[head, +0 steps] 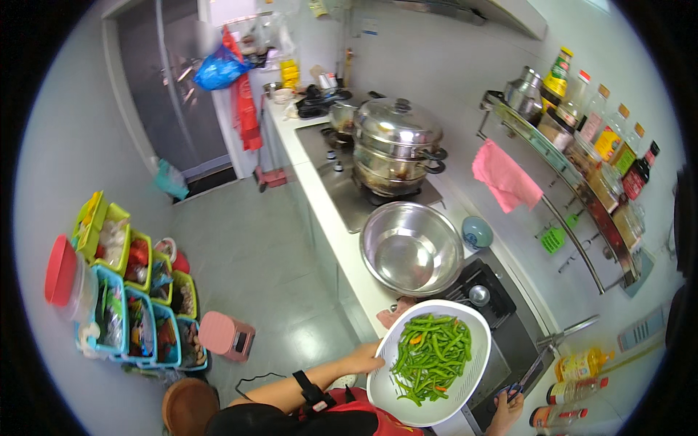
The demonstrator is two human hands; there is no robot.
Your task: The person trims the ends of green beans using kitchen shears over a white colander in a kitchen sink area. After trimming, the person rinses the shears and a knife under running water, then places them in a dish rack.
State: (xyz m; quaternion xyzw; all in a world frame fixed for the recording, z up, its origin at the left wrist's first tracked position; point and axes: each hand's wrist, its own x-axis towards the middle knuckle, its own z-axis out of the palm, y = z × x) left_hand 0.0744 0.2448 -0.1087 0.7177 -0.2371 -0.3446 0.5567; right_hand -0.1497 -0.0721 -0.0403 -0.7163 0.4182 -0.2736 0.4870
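Observation:
My left hand (362, 358) grips the near left rim of a white plastic strainer basket (476, 335). Green chili peppers (436, 349), with a few orange ones among them, lie loose inside it. The basket is held at the counter's edge and partly covers the sink (493, 368). At the sink's lower right, my right hand (506, 413) has its fingers around the dark blue handles of a pair of scissors (512, 388), whose blades point up towards the faucet (561, 335).
A steel basin (411, 248) stands beyond the basket, near a black drain tray (493, 280) with a ladle (479, 295). Further back, a lidded steamer pot (398, 147) sits on the stove. Bottles (578, 365) line the right side. A pink scale (226, 335) lies left.

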